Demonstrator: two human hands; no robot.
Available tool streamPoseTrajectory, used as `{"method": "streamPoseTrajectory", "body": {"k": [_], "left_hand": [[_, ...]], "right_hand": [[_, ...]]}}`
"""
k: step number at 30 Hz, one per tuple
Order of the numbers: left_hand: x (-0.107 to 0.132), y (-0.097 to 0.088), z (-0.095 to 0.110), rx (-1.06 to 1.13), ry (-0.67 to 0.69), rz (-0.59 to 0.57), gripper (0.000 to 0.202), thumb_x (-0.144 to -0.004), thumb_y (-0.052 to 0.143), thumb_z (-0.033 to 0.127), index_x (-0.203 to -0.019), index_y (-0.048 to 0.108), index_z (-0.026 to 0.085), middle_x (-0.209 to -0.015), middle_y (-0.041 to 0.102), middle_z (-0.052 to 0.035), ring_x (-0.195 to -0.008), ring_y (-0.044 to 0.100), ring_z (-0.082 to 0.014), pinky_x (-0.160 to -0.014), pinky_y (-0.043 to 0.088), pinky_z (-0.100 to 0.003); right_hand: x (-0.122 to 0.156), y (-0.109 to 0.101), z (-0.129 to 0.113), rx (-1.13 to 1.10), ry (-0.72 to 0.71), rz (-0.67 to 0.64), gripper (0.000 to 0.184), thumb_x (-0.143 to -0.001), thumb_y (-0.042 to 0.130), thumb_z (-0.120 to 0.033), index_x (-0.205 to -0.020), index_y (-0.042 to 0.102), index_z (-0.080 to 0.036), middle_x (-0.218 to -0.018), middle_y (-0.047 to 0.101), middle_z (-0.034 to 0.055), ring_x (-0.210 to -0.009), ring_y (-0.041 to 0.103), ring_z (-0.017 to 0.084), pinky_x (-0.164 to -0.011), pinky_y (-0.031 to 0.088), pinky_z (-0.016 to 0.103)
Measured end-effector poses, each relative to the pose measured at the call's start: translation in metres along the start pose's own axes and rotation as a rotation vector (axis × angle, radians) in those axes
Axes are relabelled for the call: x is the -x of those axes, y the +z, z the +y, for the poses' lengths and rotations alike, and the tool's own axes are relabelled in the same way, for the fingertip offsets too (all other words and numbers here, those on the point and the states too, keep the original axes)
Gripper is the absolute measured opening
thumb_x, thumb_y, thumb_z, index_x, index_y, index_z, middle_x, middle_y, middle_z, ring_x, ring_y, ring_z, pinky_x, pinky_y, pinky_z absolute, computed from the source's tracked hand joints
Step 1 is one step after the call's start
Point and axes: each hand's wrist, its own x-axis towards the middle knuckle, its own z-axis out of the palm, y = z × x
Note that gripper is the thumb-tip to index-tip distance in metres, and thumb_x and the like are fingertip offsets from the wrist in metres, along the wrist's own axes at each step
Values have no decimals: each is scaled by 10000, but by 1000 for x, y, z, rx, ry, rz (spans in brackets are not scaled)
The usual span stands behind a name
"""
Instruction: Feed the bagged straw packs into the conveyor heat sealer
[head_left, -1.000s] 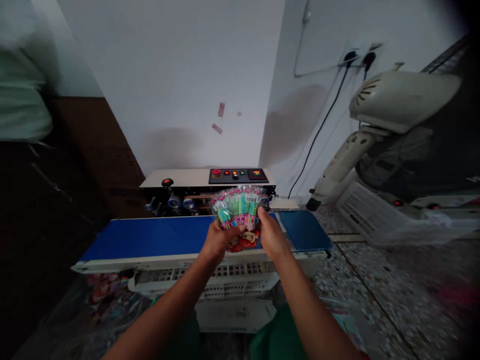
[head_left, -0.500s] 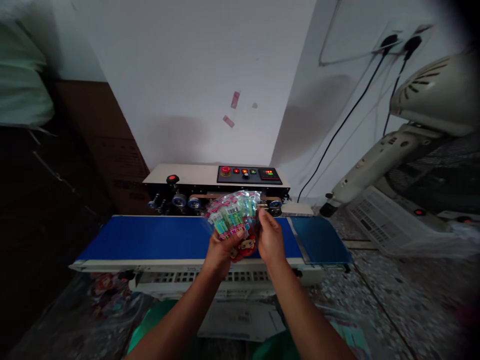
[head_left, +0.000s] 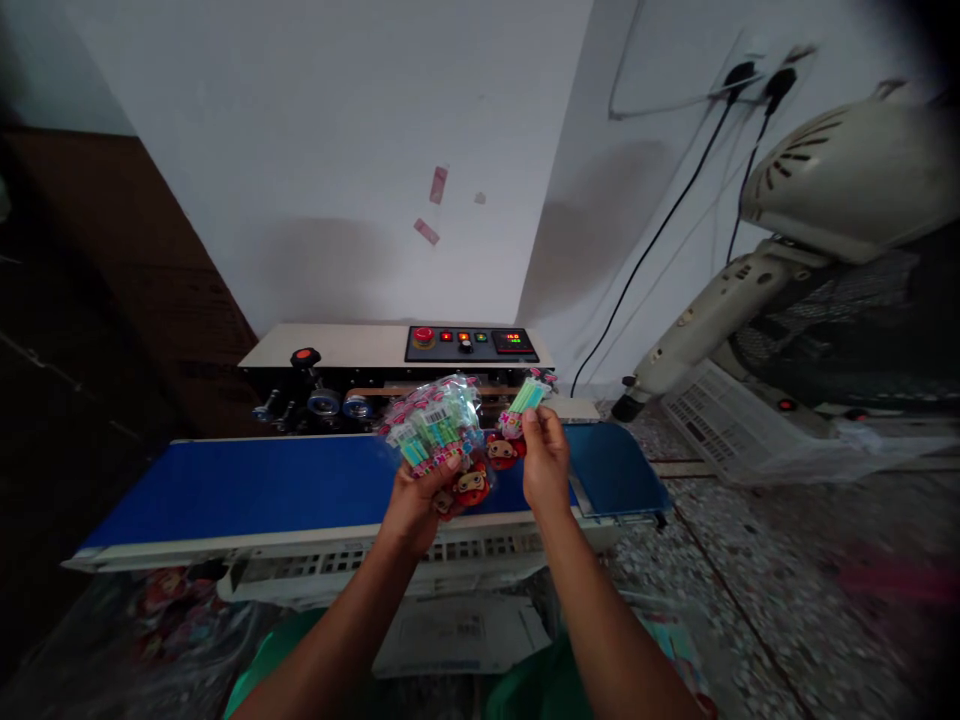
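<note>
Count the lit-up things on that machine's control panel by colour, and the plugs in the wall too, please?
Red knob: 1
Small red light: 1
Orange light: 1
Green light: 1
Red display: 1
Wall plugs: 2
Total: 7

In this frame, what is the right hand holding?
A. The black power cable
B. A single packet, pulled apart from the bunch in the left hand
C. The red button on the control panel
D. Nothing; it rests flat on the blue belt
B: the right hand pinches a single packet held apart from the bunch of packets gripped in the left hand, above the blue belt.
</note>
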Motion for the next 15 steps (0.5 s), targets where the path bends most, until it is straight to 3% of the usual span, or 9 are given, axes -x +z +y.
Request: {"method": "streamPoseTrajectory", "body": {"k": [4,8,12,15], "left_hand": [[2,2,1,-11,-25,-2,378,-559,813,314,-822,613,130,-646,691,-59,-461,625,-202,-301,353,-206],[8,2,8,-44,-36,-40,373,-558,808,331,-807,633,116,-674,709,-104,-472,645,-233,-296,342,-201],[11,-4,14,-89,-48,-37,315,-562,807,320,-732,645,110,-637,704,-100,-486,652,-235,-316,387,-213],[12,-7,16,-111,-52,-54,314,-572,801,322,-752,665,104,-657,710,-107,-478,647,-230,-311,384,-214]], "right_hand": [[-9,-18,3,170,-38,34,359,-858,440,-519,-854,565,-183,-720,561,-14,-659,480,117,-640,397,218],[-28,-60,7,535,-49,72,381,-862,427,-509,-764,573,-171,-625,558,-11,-581,461,125,-572,343,225],[-43,-96,11,1008,7,45,315,-881,415,-377,-782,620,-158,-687,625,52,-649,523,158,-587,305,242],[-46,-101,15,1228,89,-14,320,-895,394,-333,-818,646,-152,-755,664,92,-687,560,169,-579,282,251]]}}
